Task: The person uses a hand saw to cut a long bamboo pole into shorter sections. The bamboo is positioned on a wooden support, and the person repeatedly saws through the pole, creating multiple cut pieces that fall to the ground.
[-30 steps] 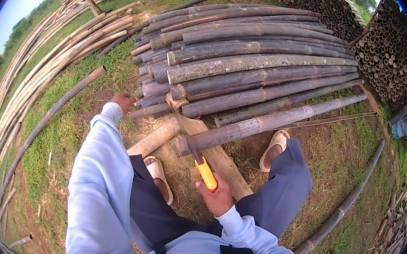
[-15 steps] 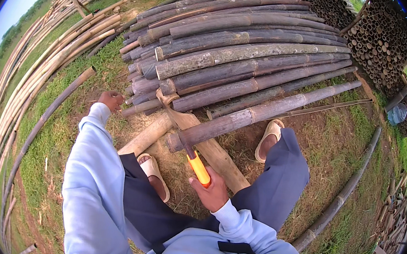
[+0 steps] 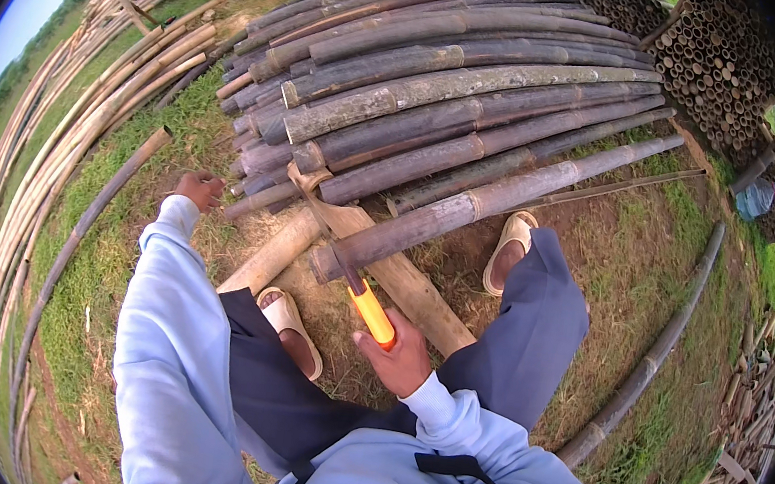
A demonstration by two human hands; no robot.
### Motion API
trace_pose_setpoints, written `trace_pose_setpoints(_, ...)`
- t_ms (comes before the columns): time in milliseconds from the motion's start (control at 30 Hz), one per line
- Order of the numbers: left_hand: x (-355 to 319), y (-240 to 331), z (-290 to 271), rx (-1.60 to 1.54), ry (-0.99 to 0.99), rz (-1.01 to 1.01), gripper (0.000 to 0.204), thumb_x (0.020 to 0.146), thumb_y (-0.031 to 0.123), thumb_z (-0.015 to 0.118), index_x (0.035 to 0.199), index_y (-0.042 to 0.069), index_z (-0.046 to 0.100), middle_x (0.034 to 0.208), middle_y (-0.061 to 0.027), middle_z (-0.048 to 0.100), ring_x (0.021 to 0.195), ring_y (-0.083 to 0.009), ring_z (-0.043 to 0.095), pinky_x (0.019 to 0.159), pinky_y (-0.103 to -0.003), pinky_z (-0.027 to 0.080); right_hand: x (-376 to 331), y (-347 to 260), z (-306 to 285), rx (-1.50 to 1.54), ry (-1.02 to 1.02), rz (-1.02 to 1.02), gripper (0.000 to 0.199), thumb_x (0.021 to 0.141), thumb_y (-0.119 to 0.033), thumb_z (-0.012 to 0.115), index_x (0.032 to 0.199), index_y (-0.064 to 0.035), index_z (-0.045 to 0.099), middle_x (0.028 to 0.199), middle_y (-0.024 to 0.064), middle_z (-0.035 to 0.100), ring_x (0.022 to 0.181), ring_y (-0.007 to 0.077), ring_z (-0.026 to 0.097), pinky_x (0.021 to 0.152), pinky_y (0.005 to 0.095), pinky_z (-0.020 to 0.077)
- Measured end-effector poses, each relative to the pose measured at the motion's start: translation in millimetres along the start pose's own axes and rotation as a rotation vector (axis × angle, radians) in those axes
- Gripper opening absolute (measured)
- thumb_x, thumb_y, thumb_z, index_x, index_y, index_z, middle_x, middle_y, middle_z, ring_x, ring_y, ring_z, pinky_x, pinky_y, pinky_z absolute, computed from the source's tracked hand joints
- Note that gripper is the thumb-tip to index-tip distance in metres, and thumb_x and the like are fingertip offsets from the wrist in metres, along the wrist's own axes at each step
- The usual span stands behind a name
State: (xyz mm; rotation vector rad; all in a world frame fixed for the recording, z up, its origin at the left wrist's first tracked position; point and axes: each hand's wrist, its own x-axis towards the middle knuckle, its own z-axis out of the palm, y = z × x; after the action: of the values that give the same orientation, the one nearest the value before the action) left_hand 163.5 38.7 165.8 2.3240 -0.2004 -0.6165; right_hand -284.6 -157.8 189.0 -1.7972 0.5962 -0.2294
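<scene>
My right hand (image 3: 402, 355) is closed round the orange-yellow handle of a hand saw (image 3: 370, 314). Its narrow dark blade lies against the near end of a thick purplish-grey bamboo pole (image 3: 467, 208). That pole rests slantwise across a flat wooden plank (image 3: 415, 292), between my sandalled feet. A pale round log (image 3: 271, 251) lies under the plank's far end. Out to the left, my left hand (image 3: 197, 190) is held near the cut ends of the piled poles, its fingers loosely bent and apart, with nothing visible in them.
Ahead lies a large pile of dark bamboo poles (image 3: 462, 70). Long pale poles (image 3: 90, 107) stretch along the left, beside one curved dark pole (image 3: 93, 211). A single pole (image 3: 652, 374) lies on the right. Stacked bamboo (image 3: 721, 79) and scraps (image 3: 751, 422) stand farther right.
The view has shifted slightly, so the pile sits a little higher and more to the left. My left hand has turned a little; my right hand keeps its hold on the saw.
</scene>
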Motion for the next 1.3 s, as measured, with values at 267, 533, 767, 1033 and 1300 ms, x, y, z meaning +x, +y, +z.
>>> trace_pose_setpoints(267, 28.5, -33.5, -5.0, -0.117, -0.011, -0.004, 0.031, 0.09, 0.028, 0.07, 0.108, 0.004, 0.065, 0.083, -0.0073, 0.067, 0.062, -0.0169, 0.062, 0.049, -0.032, 0.045, -1.0, 3.8, 1.5, 0.004, -0.028, 0.028, 0.034, 0.086, -0.03, 0.073, 0.102, -0.0022, 0.059, 0.077, 0.0205, 0.062, 0.075, 0.0412, 0.063, 0.068, 0.0462, 0.049)
trace_pose_setpoints(533, 101.1, -77.8, -16.9, -0.095, -0.172, -0.059, 0.024, 0.094, 0.036, 0.063, 0.107, 0.016, 0.057, 0.071, -0.0013, 0.055, 0.047, -0.0133, 0.048, 0.038, -0.03, 0.033, -0.2, 15.5, 12.9, 0.045, 0.1, -0.012, 0.043, 0.08, -0.025, 0.07, 0.115, -0.0049, 0.057, 0.085, 0.0223, 0.065, 0.083, 0.0435, 0.064, 0.075, 0.0509, 0.0494)
trace_pose_setpoints(767, 116.7, -59.5, 7.9, -0.012, -0.309, -0.117, 0.025, 0.095, 0.036, 0.061, 0.105, 0.015, 0.054, 0.083, -0.0041, 0.052, 0.063, -0.0182, 0.048, 0.047, -0.035, 0.035, 3.8, 27.2, 16.2, 0.058, 0.023, 0.071, 0.056, 0.081, -0.024, 0.071, 0.131, -0.0078, 0.051, 0.103, 0.0205, 0.064, 0.1, 0.0401, 0.063, 0.087, 0.0495, 0.0495)
trace_pose_setpoints(1033, 123.3, -43.9, 24.2, 0.067, -0.394, -0.154, 0.038, 0.097, 0.038, 0.057, 0.127, 0.018, 0.044, 0.116, -0.0079, 0.044, 0.095, -0.026, 0.045, 0.067, -0.046, 0.038, 0.8, 40.4, 21.0, 0.056, 0.037, 0.015, 0.071, 0.08, -0.023, 0.073, 0.144, -0.008, 0.044, 0.11, 0.0197, 0.062, 0.109, 0.0385, 0.059, 0.094, 0.0488, 0.0459)
trace_pose_setpoints(1300, 159.9, -70.0, 14.9, 0.106, -0.52, -0.159, 0.056, 0.099, 0.04, 0.053, 0.149, 0.021, 0.035, 0.149, -0.0117, 0.036, 0.128, -0.0337, 0.042, 0.088, -0.057, 0.042, 1.6, 42.0, 24.9, 0.056, 0.018, 0.029, 0.07, 0.081, -0.022, 0.072, 0.143, -0.0072, 0.044, 0.107, 0.0206, 0.062, 0.106, 0.0399, 0.06, 0.092, 0.0495, 0.047)
